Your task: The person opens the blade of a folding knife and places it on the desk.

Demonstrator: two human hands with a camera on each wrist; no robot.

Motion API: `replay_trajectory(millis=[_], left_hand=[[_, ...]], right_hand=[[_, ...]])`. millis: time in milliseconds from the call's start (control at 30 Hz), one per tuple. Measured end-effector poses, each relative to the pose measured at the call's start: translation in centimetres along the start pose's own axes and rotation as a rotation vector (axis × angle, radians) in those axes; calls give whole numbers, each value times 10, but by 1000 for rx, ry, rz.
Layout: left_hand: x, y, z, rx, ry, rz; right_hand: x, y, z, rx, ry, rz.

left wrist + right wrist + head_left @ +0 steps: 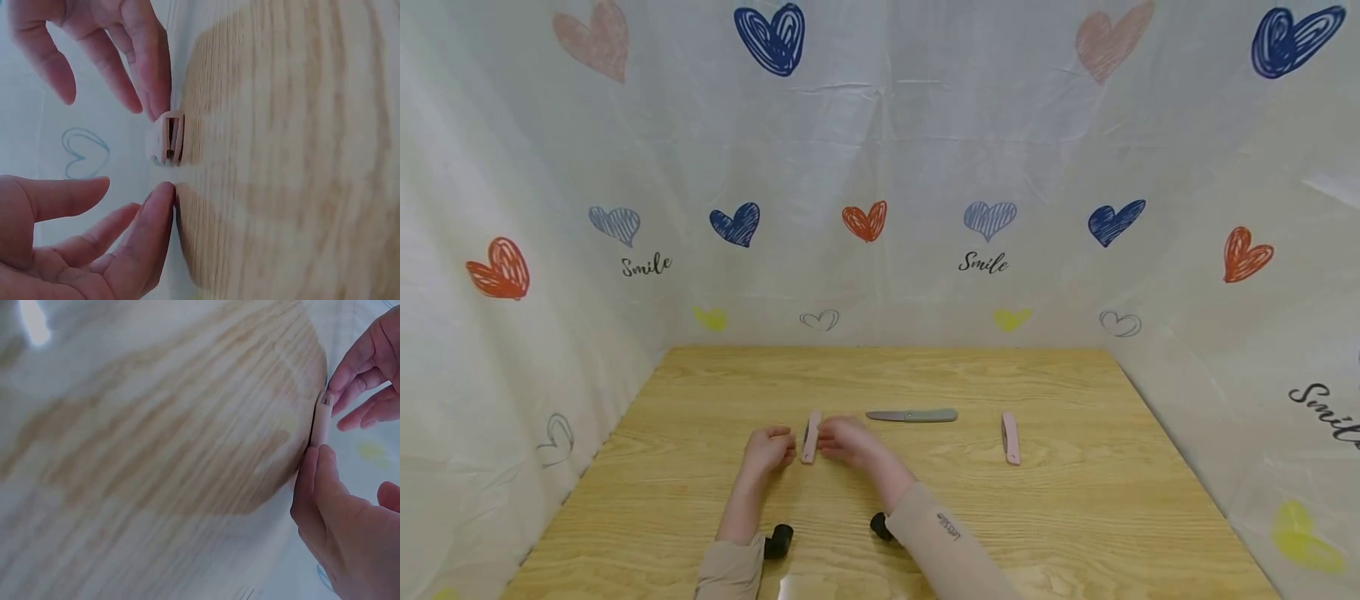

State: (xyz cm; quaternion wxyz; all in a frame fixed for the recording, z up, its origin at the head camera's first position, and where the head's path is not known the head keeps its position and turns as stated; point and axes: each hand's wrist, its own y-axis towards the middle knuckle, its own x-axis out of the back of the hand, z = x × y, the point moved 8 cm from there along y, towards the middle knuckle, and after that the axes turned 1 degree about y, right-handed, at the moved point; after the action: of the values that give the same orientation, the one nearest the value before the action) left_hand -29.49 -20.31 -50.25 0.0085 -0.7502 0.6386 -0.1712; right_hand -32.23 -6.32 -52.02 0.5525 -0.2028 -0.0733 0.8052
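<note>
A folded pink pocketknife (811, 437) lies on the table between the two hands, roughly lengthwise to the person. Just left of it is the left hand (767, 450), fingers loosely bent, with a small gap to the knife in the left wrist view. From the other side the right hand (848, 442) touches the knife with its fingertips. Seen from the right wrist, the right hand's fingers (312, 481) lie relaxed against one side of the pink handle (321, 422). Neither hand has its fingers closed round the knife.
Beyond the right hand lies a green-handled folding knife (932, 415), its blade out and pointing left. A second folded pink pocketknife (1011, 438) rests farther right. The wooden table (1075, 517) meets a white heart-print curtain (925, 292) at the back and sides.
</note>
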Motion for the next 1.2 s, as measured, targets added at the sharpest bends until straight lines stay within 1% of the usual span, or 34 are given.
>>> replay_trajectory(millis=[100, 200, 433, 633, 800, 933, 1033, 1133, 1200], left_hand=[[-2, 0, 2, -11, -26, 1], [-4, 1, 5, -13, -34, -3], [-6, 3, 8, -14, 9, -18], [-11, 4, 10, -13, -50, 15], [-15, 4, 7, -40, -91, 34], [-23, 0, 0, -69, -143, 86], [-30, -4, -7, -82, -154, 133], [-38, -9, -16, -90, -151, 183], [-45, -12, -21, -94, -157, 217]], right_hand=[[-1, 1, -3, 1, 19, -8], [-2, 3, -5, 2, 40, -8], [-1, 4, -7, -9, 64, -17], [0, 4, -7, -18, 70, -46], [1, 4, -7, -2, 60, -43], [8, 2, -4, 37, -21, -60], [16, -1, 2, 63, -77, -62], [23, -6, 11, 93, -97, -32], [29, -12, 19, 126, -143, -18]])
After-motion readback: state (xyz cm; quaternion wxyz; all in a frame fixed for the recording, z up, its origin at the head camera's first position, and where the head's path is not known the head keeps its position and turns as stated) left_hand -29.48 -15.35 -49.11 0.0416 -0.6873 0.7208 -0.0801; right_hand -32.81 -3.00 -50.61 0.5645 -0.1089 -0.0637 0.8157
